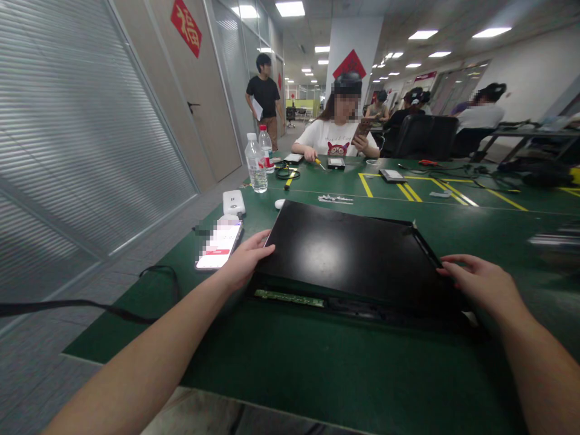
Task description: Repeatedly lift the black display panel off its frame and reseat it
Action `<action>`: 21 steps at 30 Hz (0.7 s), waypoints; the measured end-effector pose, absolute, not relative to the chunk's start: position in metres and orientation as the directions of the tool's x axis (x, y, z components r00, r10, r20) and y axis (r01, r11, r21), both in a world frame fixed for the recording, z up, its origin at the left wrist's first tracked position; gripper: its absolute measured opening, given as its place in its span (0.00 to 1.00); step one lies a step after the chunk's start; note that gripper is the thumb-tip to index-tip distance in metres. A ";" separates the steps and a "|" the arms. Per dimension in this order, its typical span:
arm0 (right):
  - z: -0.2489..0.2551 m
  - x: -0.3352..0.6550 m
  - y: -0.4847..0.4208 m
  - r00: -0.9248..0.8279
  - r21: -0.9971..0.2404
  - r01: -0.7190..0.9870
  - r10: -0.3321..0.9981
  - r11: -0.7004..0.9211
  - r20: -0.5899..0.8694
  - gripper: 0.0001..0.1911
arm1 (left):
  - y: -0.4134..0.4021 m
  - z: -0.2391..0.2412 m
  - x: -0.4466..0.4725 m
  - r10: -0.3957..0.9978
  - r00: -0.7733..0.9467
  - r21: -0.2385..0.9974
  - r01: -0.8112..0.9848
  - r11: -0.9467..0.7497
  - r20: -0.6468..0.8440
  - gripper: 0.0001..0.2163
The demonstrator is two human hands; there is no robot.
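Note:
A flat, glossy black screen panel (pixel 344 248) lies tilted over the green table, partly seated on a black frame (pixel 362 308). Along the near edge of the frame a narrow green circuit board (pixel 289 298) shows. My left hand (pixel 244 261) grips the panel's left edge, thumb on top and the other fingers beyond and under the edge. At the opposite side, my right hand (pixel 480 281) pinches the right edge of the panel with thumb and fingers closed; whether it also touches the frame I cannot tell. The underside of the panel is hidden.
Left of the panel are a lit phone (pixel 220 244), a white power bank (pixel 234 203) and water bottles (pixel 257 166). A silvery blurred object (pixel 557 241) sits at right. Across the table (pixel 317 368), a seated person holds a yellow-handled screwdriver (pixel 319 162) near small drives (pixel 336 163).

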State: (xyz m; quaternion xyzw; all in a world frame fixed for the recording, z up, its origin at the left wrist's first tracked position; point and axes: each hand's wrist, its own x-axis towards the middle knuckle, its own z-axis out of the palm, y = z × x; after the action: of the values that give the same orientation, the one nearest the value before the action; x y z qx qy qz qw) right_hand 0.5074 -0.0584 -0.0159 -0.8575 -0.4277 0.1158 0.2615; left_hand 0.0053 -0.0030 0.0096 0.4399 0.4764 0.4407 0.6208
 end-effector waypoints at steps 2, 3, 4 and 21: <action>-0.015 0.507 -0.059 0.605 -0.565 0.669 0.796 -0.483 0.036 0.22 | -0.002 0.009 0.004 0.975 0.158 0.979 -0.110 0.174 -0.156 0.25; -0.015 0.506 -0.059 0.604 -0.577 0.666 0.796 -0.472 0.046 0.22 | -0.001 0.008 0.003 0.979 0.155 0.985 -0.092 0.149 -0.134 0.25; -0.014 0.505 -0.060 0.604 -0.591 0.662 0.795 -0.462 0.054 0.22 | -0.001 0.008 0.002 0.982 0.148 0.990 -0.066 0.125 -0.114 0.24; 0.002 0.487 -0.064 0.642 -0.655 0.573 0.766 -0.493 -0.015 0.23 | 0.020 -0.021 -0.015 0.991 0.093 0.761 0.635 -0.134 0.097 0.20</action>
State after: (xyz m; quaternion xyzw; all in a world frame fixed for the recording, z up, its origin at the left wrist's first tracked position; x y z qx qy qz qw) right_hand 0.4872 -0.0643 0.0015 -0.8502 -0.3938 0.1541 0.3137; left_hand -0.0151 0.0201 -0.0208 0.6833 0.5948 0.3161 0.2816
